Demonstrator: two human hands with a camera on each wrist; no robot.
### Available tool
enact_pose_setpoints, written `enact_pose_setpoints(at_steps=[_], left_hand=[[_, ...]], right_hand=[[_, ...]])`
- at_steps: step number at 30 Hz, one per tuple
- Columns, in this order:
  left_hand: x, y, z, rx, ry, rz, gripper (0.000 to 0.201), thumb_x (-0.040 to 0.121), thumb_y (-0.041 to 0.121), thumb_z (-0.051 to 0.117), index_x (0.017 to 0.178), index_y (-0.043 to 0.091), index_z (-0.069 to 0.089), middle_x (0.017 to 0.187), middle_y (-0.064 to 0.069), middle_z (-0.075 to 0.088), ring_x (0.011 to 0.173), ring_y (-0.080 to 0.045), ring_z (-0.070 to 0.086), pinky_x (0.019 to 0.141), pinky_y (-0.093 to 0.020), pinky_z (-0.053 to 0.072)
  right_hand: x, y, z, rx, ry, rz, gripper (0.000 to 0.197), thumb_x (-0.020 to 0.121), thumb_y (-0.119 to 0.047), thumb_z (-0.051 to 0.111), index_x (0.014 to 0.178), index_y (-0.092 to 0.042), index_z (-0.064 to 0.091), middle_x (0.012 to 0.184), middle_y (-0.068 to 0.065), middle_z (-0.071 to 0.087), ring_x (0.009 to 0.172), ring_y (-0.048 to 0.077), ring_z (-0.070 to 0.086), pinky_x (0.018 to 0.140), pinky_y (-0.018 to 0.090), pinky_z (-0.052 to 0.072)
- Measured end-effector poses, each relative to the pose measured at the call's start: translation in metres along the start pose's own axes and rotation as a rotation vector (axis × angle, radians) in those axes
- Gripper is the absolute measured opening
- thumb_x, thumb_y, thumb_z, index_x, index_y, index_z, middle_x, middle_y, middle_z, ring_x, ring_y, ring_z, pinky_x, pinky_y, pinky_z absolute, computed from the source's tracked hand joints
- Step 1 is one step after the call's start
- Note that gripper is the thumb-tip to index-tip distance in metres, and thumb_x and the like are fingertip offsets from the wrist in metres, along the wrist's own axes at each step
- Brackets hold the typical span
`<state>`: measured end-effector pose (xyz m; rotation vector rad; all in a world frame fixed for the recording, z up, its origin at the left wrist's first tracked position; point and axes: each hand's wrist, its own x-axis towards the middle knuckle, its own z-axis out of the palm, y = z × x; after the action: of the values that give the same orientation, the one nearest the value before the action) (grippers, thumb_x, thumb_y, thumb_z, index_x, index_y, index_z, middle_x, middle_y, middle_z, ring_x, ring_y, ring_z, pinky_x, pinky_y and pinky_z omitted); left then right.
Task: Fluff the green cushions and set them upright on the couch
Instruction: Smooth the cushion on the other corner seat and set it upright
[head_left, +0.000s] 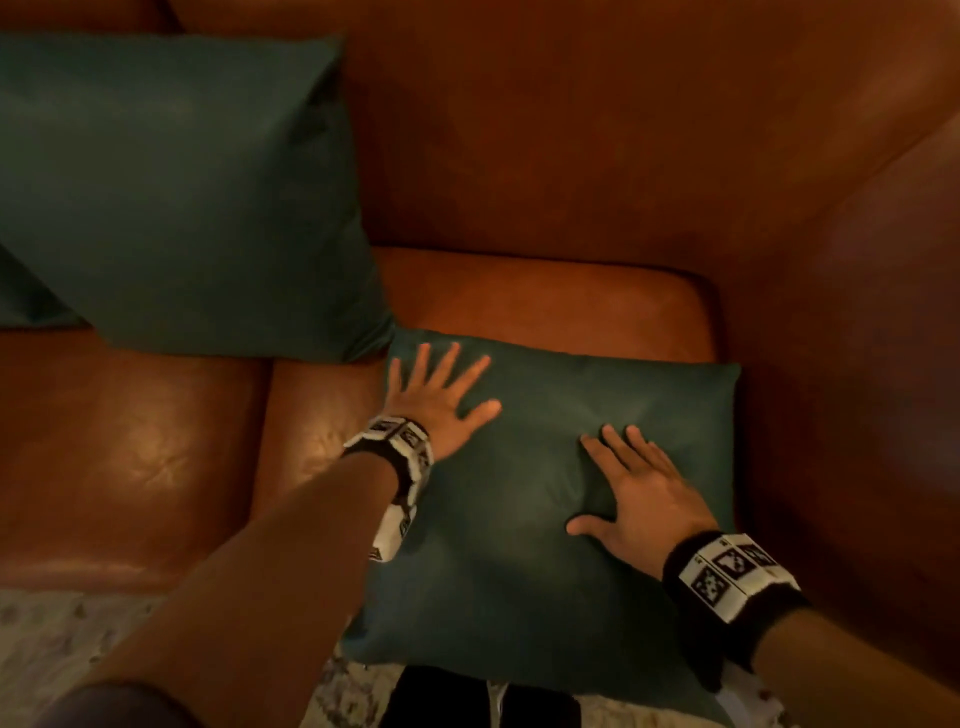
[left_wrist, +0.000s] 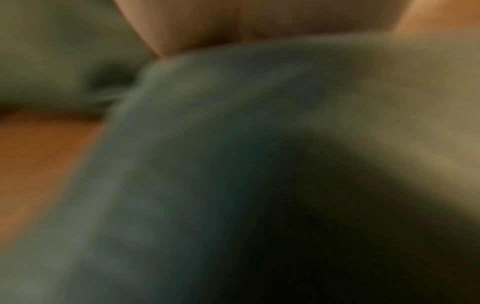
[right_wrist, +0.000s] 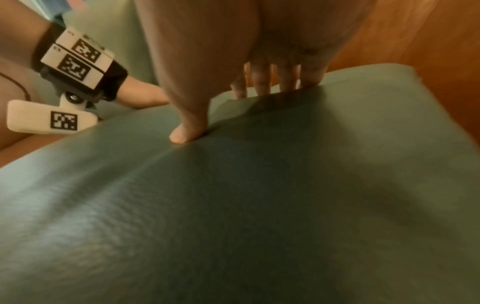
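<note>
Both hands, left hand (head_left: 435, 399) and right hand (head_left: 638, 493), lie flat with fingers spread on the green cushion (head_left: 519, 545) at lower center on the brown couch (head_left: 545, 296), second cushion (head_left: 176, 197) propped upper left.

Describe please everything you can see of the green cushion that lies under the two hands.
The flat green cushion is square, dark green, of a smooth matte fabric, soft and dented. It lies flat on the brown leather couch seat by the right armrest, its near edge hanging over the seat front. The left hand presses its far left corner with spread fingers; the right hand presses near its middle. Its far left corner meets the upright green cushion.
</note>
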<state>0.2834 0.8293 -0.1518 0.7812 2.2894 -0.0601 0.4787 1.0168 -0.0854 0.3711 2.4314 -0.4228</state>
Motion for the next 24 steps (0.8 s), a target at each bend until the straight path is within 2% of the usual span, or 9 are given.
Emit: enact_pose_setpoints(at_steps=[4, 7, 9, 10, 14, 17, 20, 22, 24], left_hand=[[0.001, -0.017, -0.012, -0.07, 0.033, -0.24, 0.069, 0.085, 0.072, 0.004, 0.147, 0.043, -0.001, 0.16, 0.005, -0.01, 0.146, -0.027, -0.015, 0.113, -0.061, -0.009], [-0.018, 0.039, -0.021, 0.026, 0.16, 0.131, 0.063, 0.092, 0.061, 0.014, 0.149, 0.038, -0.001, 0.161, 0.0, -0.006, 0.147, -0.029, -0.01, 0.112, -0.064, -0.004], [-0.023, 0.058, -0.015, 0.111, 0.047, 0.367, 0.062, 0.09, 0.068, 0.013, 0.146, 0.047, -0.002, 0.16, 0.005, -0.007, 0.147, -0.027, -0.013, 0.11, -0.065, -0.011], [-0.014, 0.048, -0.014, 0.101, -0.01, 0.334, 0.063, 0.087, 0.072, 0.01, 0.145, 0.05, -0.003, 0.16, 0.008, -0.009, 0.146, -0.026, -0.015, 0.11, -0.063, -0.014], [0.019, -0.042, -0.018, -0.105, -0.107, -0.172, 0.063, 0.085, 0.074, 0.007, 0.144, 0.052, -0.001, 0.158, 0.011, -0.014, 0.146, -0.026, -0.015, 0.113, -0.055, -0.011], [-0.002, -0.066, -0.019, -0.162, 0.071, -0.255, 0.06, 0.092, 0.063, 0.013, 0.148, 0.044, 0.006, 0.161, 0.0, -0.004, 0.147, -0.027, -0.007, 0.115, -0.059, -0.002], [-0.052, -0.002, -0.006, -0.09, 0.339, -0.047, 0.068, 0.09, 0.057, 0.026, 0.15, 0.028, 0.017, 0.16, -0.008, 0.008, 0.146, -0.035, 0.002, 0.115, -0.06, 0.004], [-0.081, 0.05, 0.018, -0.017, 0.313, 0.219, 0.071, 0.087, 0.057, 0.033, 0.15, 0.026, 0.021, 0.16, -0.008, 0.011, 0.147, -0.034, 0.002, 0.114, -0.06, 0.0], [-0.089, 0.067, 0.039, 0.003, 0.237, 0.282, 0.068, 0.089, 0.061, 0.031, 0.149, 0.031, 0.021, 0.16, -0.007, 0.014, 0.147, -0.03, 0.004, 0.115, -0.056, 0.0]], right_hand=[[-0.005, -0.006, -0.015, -0.003, -0.005, 0.03, 0.102, 0.072, -0.078, 0.05, 0.151, -0.034, 0.002, 0.161, -0.007, 0.002, 0.148, 0.018, -0.005, 0.12, 0.034, 0.001], [0.001, -0.023, -0.02, -0.037, 0.003, -0.016, 0.111, 0.067, -0.082, 0.05, 0.151, -0.032, -0.003, 0.161, -0.002, -0.006, 0.147, 0.021, -0.013, 0.119, 0.037, -0.005], [0.009, -0.033, -0.017, -0.073, -0.033, -0.04, 0.114, 0.067, -0.081, 0.051, 0.151, -0.03, -0.008, 0.161, 0.002, -0.012, 0.147, 0.022, -0.016, 0.119, 0.039, -0.008], [0.014, -0.037, -0.014, -0.079, -0.052, -0.034, 0.114, 0.068, -0.08, 0.051, 0.15, -0.03, -0.009, 0.16, 0.003, -0.013, 0.147, 0.023, -0.016, 0.119, 0.039, -0.008], [0.029, -0.043, -0.013, -0.079, -0.104, -0.013, 0.113, 0.069, -0.08, 0.05, 0.151, -0.028, -0.009, 0.16, 0.005, -0.014, 0.147, 0.025, -0.015, 0.12, 0.042, -0.007], [0.035, -0.042, -0.014, -0.093, -0.135, -0.01, 0.115, 0.068, -0.08, 0.053, 0.151, -0.028, -0.006, 0.161, 0.006, -0.01, 0.147, 0.026, -0.012, 0.12, 0.043, -0.003], [0.036, -0.041, -0.014, -0.068, -0.137, -0.013, 0.115, 0.067, -0.078, 0.057, 0.152, -0.027, -0.002, 0.161, 0.007, -0.005, 0.148, 0.027, -0.007, 0.121, 0.043, 0.0], [0.037, -0.039, -0.015, -0.071, -0.106, -0.018, 0.112, 0.068, -0.073, 0.06, 0.151, -0.026, 0.001, 0.161, 0.008, -0.001, 0.148, 0.028, -0.003, 0.121, 0.042, 0.003], [0.038, -0.035, -0.014, -0.078, -0.097, -0.01, 0.11, 0.069, -0.072, 0.06, 0.151, -0.027, 0.003, 0.161, 0.007, 0.0, 0.148, 0.027, -0.001, 0.121, 0.041, 0.005]])
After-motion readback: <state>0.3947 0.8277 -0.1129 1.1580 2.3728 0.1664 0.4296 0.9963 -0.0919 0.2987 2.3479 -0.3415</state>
